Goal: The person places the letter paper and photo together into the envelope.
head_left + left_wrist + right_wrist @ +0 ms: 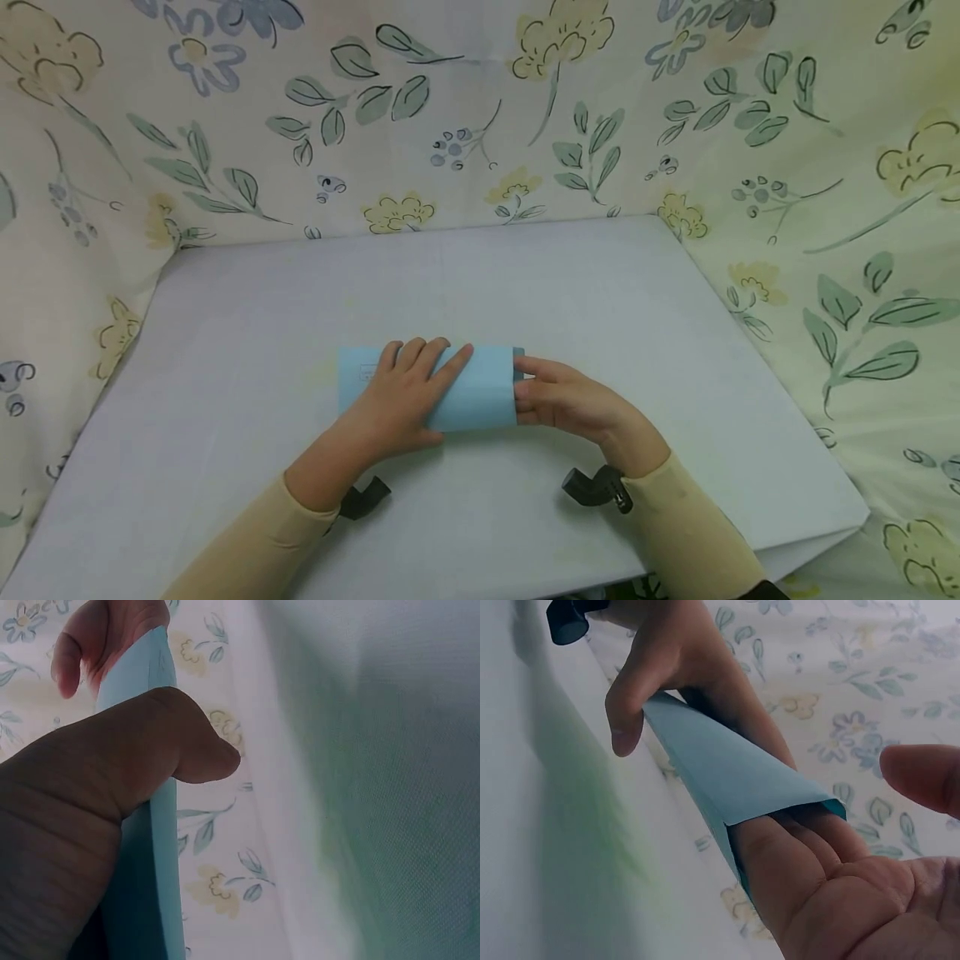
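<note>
A flat, light blue paper sleeve (483, 392) lies lengthwise across the white tabletop, a small printed box near its left end. My left hand (401, 392) grips it from above, fingertips at the far edge and thumb along the near edge. In the left wrist view that thumb (202, 750) crosses the side of the sleeve (163, 877). At the right end is the opening, and my right hand (570, 404) has several fingers inside it. The right wrist view shows the sleeve's mouth spread around those fingers, with the right thumb (922, 776) outside and apart. Their fingertips are hidden.
The white tabletop (420, 283) extends around the sleeve. Floral cloth (465, 108) hangs behind it and along both sides. Black camera mounts (596, 487) are strapped at both wrists, close above the table.
</note>
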The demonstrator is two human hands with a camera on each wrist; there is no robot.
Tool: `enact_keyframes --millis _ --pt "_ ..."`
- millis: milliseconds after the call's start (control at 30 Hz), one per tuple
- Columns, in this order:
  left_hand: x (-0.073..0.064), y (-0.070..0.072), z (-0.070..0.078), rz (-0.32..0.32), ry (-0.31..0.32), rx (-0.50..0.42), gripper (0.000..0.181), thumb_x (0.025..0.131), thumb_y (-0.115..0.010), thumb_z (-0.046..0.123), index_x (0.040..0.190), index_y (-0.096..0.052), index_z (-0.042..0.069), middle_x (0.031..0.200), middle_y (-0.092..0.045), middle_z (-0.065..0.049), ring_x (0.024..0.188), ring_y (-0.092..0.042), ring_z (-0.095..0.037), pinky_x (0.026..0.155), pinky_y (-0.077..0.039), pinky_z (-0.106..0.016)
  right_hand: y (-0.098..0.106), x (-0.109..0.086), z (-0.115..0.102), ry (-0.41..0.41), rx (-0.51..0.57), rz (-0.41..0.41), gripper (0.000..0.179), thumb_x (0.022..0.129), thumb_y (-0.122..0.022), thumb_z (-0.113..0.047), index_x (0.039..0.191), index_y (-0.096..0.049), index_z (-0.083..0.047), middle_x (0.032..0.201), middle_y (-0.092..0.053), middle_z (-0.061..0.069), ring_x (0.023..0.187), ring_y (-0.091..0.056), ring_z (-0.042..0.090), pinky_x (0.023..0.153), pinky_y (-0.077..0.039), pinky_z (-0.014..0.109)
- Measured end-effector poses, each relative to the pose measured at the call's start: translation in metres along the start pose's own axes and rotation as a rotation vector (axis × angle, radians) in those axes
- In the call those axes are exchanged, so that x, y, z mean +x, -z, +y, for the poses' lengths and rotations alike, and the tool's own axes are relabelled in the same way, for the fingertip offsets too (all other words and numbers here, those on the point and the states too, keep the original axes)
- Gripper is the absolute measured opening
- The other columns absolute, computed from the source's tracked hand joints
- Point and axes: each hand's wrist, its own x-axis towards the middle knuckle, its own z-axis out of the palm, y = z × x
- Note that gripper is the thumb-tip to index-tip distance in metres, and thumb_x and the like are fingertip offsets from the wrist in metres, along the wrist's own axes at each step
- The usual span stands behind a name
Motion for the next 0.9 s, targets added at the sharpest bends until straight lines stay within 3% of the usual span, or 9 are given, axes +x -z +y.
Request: enact_keyframes --millis 300,467,633,767,900 --pt "0.0 -0.001 0.001 0.032 -0.033 -0.012 0.12 0.062 -0.092 0.058 0.159 -0.036 0.013 0.148 -0.04 -0.017 0.126 -0.041 -0.037 0.102 -0.034 -0.057 0.003 0.002 0.001 -0.017 -0.095 0.075 0.052 0.109 -0.045 -0.007 0.156 -0.029 0.006 0.145 -0.051 0.025 0.124 -0.061 0.037 0.099 -0.051 0.05" --pt "-0.003 0.002 -0.001 -0.004 -0.009 -0.036 0.117 0.065 -0.087 0.064 0.159 -0.036 0.015 0.152 -0.037 -0.019 0.129 -0.039 -0.038 0.105 -0.032 -0.061 0.011 0.0 0.003 -0.029 -0.142 0.138 0.05 0.109 -0.044 -0.008 0.155 -0.031 0.006 0.14 -0.056 0.025 0.119 -0.064 0.036 0.095 -0.054 0.048" --pt "-0.008 0.007 -0.006 -0.042 0.024 -0.028 0.116 0.066 -0.089 0.059 0.159 -0.037 0.015 0.152 -0.036 -0.02 0.13 -0.039 -0.039 0.107 -0.031 -0.063 0.019 -0.004 0.002 -0.035 -0.169 0.231 0.046 0.108 -0.044 -0.008 0.152 -0.036 0.006 0.133 -0.06 0.024 0.113 -0.067 0.036 0.091 -0.056 0.047" --pt "-0.007 0.008 -0.011 -0.032 0.022 -0.003 0.112 0.067 -0.09 0.055 0.158 -0.04 0.014 0.15 -0.039 -0.021 0.128 -0.042 -0.041 0.106 -0.032 -0.063 0.019 -0.006 -0.002 -0.041 -0.28 0.348 0.047 0.107 -0.048 -0.012 0.15 -0.041 0.005 0.13 -0.064 0.023 0.111 -0.069 0.034 0.091 -0.056 0.044" --pt "-0.008 0.009 -0.015 -0.058 0.072 0.007 0.11 0.068 -0.088 0.057 0.157 -0.041 0.012 0.147 -0.042 -0.023 0.127 -0.044 -0.043 0.104 -0.035 -0.063 0.019 -0.005 -0.005 -0.037 -0.367 0.461 0.046 0.106 -0.053 -0.017 0.148 -0.046 0.002 0.125 -0.066 0.021 0.108 -0.07 0.032 0.092 -0.056 0.041"
